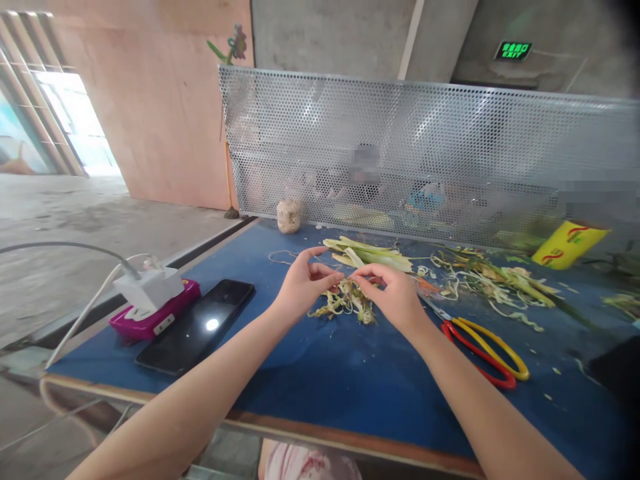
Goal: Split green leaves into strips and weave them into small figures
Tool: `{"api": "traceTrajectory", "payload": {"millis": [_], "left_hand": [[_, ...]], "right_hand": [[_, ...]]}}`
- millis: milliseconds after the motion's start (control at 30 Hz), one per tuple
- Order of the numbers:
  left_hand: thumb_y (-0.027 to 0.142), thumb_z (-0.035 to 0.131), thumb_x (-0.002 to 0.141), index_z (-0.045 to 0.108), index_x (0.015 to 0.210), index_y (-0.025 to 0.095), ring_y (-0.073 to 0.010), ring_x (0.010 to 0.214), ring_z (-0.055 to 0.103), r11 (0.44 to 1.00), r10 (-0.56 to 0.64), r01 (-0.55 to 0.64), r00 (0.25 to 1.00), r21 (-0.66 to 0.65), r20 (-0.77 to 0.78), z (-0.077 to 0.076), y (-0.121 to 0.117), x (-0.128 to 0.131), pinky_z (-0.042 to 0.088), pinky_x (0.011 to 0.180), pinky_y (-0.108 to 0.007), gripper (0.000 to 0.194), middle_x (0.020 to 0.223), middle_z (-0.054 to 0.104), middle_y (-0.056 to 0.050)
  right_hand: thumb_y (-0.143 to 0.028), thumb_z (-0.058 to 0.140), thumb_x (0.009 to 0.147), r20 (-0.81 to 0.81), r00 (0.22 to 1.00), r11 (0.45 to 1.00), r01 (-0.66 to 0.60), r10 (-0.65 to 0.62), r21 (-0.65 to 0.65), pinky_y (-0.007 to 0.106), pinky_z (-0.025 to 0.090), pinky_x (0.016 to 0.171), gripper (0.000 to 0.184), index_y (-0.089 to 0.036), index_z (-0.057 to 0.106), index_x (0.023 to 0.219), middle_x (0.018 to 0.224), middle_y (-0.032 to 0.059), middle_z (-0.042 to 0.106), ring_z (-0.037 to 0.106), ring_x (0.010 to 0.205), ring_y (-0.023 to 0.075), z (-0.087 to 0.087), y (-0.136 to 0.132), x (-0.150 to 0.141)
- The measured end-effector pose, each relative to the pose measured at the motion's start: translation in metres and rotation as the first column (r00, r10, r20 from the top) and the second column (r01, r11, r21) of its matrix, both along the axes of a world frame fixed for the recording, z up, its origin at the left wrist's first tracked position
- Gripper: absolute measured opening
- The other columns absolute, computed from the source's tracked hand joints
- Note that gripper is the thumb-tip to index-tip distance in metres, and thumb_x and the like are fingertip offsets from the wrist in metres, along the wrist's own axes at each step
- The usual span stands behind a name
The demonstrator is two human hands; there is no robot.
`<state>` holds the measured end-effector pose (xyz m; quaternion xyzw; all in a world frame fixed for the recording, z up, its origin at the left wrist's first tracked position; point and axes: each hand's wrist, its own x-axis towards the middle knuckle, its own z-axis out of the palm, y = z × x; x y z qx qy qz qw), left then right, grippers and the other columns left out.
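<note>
My left hand [311, 283] and my right hand [387, 288] meet over the middle of the blue table, their fingertips almost touching. On each, thumb and forefinger are pinched together; whatever sits between them is too small to make out. Right below the fingertips is a tangled bunch of curled, pale yellow-green plant strips [350, 303]; whether it hangs from my fingers or lies on the table I cannot tell. Long, flat pale green leaves [373, 253] lie just behind my hands. Scissors with red and yellow handles [487, 350] rest beside my right forearm, blades pointing toward the hand.
A black phone [197, 327] and a magenta power strip [155, 313] with a white charger and cables occupy the left side. A perforated metal screen [400, 153] closes the back, a twine roll [289, 217] before it. Plant scraps [500, 280] and a yellow packet [570, 245] lie right.
</note>
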<state>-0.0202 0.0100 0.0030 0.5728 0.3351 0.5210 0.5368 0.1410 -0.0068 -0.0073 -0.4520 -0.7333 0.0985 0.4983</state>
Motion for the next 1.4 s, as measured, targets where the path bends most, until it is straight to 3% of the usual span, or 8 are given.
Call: {"api": "traceTrajectory", "payload": {"millis": [133, 333, 500, 667, 833, 1033, 1233, 1400], "left_hand": [[0.010, 0.066, 0.067, 0.037, 0.117, 0.012, -0.0086, 0.056, 0.059, 0.995, -0.062, 0.063, 0.998, 0.076, -0.003, 0.000, -0.001, 0.001, 0.050, 0.057, -0.022, 0.058, 0.066, 0.062, 0.003], [0.028, 0.065, 0.070, 0.037, 0.118, 0.014, -0.0130, 0.069, 0.059, 1.000, 0.013, -0.015, 0.990, -0.017, -0.141, 0.001, -0.001, 0.002, 0.050, 0.049, -0.022, 0.058, 0.088, 0.059, -0.006], [0.038, 0.065, 0.069, 0.039, 0.117, 0.012, -0.0147, 0.065, 0.058, 0.996, -0.078, 0.061, 0.952, -0.065, -0.296, -0.001, 0.000, -0.002, 0.049, 0.051, -0.026, 0.061, 0.070, 0.059, -0.003], [0.029, 0.072, 0.061, 0.040, 0.116, 0.014, -0.0119, 0.053, 0.055, 0.994, -0.107, 0.111, 0.889, -0.018, -0.446, -0.007, 0.004, -0.006, 0.045, 0.050, -0.024, 0.066, 0.065, 0.061, 0.001], [0.025, 0.064, 0.067, 0.041, 0.120, 0.017, -0.0126, 0.056, 0.056, 0.985, 0.050, 0.060, 0.800, 0.162, -0.597, -0.005, 0.001, -0.005, 0.043, 0.054, -0.024, 0.058, 0.065, 0.064, 0.001], [0.017, 0.060, 0.069, 0.031, 0.130, 0.021, -0.0119, 0.059, 0.053, 0.895, 0.271, 0.060, 0.714, 0.443, -0.645, -0.007, -0.001, -0.005, 0.042, 0.063, -0.025, 0.068, 0.073, 0.064, 0.001], [0.019, 0.057, 0.071, 0.039, 0.125, 0.018, -0.0133, 0.061, 0.051, 0.913, 0.286, 0.003, 0.708, 0.408, -0.646, -0.005, 0.003, -0.006, 0.041, 0.064, -0.026, 0.058, 0.069, 0.060, 0.001], [0.019, 0.055, 0.071, 0.022, 0.135, 0.009, -0.0125, 0.059, 0.050, 0.935, 0.262, 0.014, 0.647, 0.355, -0.716, -0.011, 0.004, -0.007, 0.041, 0.064, -0.026, 0.073, 0.068, 0.058, 0.001]], "right_hand": [[-0.022, 0.055, 0.075, -0.070, 0.996, 0.992, -0.064, 0.056, -0.109, 0.033, 0.048, 0.074, 0.007, -0.019, 0.061, 0.075, 0.081, 0.0041, 0.068, 0.063, 0.079, 0.0188, 0.000, 0.001, -0.001], [-0.022, 0.054, 0.076, -0.047, 0.997, 0.983, -0.066, 0.059, -0.171, 0.028, 0.048, 0.059, 0.006, -0.019, 0.057, 0.071, 0.065, 0.0001, 0.063, 0.060, 0.060, 0.0148, 0.002, -0.002, -0.004], [-0.019, 0.055, 0.074, 0.107, 0.994, 0.995, 0.026, -0.015, -0.100, 0.026, 0.044, 0.057, 0.006, -0.020, 0.059, 0.071, 0.067, 0.0002, 0.063, 0.058, 0.061, 0.0148, 0.001, -0.003, 0.000], [-0.021, 0.055, 0.076, 0.226, 0.971, 0.996, 0.084, -0.076, -0.027, 0.026, 0.040, 0.056, 0.011, -0.019, 0.058, 0.065, 0.062, -0.0005, 0.060, 0.054, 0.059, 0.0139, 0.005, -0.005, 0.002], [-0.022, 0.053, 0.078, 0.276, 0.955, 0.994, 0.104, -0.109, 0.033, 0.026, 0.038, 0.058, 0.017, -0.019, 0.053, 0.062, 0.060, -0.0006, 0.056, 0.051, 0.059, 0.0137, 0.006, -0.004, 0.003], [-0.017, 0.044, 0.079, 0.273, 0.961, 0.998, 0.057, -0.046, -0.034, 0.027, 0.037, 0.058, 0.019, -0.019, 0.046, 0.060, 0.061, 0.0009, 0.053, 0.049, 0.060, 0.0149, -0.001, 0.003, 0.002], [-0.023, 0.043, 0.078, 0.162, 0.986, 0.984, -0.019, 0.048, -0.178, 0.024, 0.034, 0.052, 0.019, -0.020, 0.042, 0.060, 0.056, -0.0020, 0.046, 0.042, 0.053, 0.0122, -0.009, 0.009, 0.003], [-0.027, 0.043, 0.080, 0.057, 0.996, 0.967, -0.058, 0.074, -0.247, 0.023, 0.031, 0.048, 0.021, -0.020, 0.040, 0.060, 0.053, -0.0036, 0.040, 0.038, 0.050, 0.0114, -0.011, 0.008, 0.002]]}}
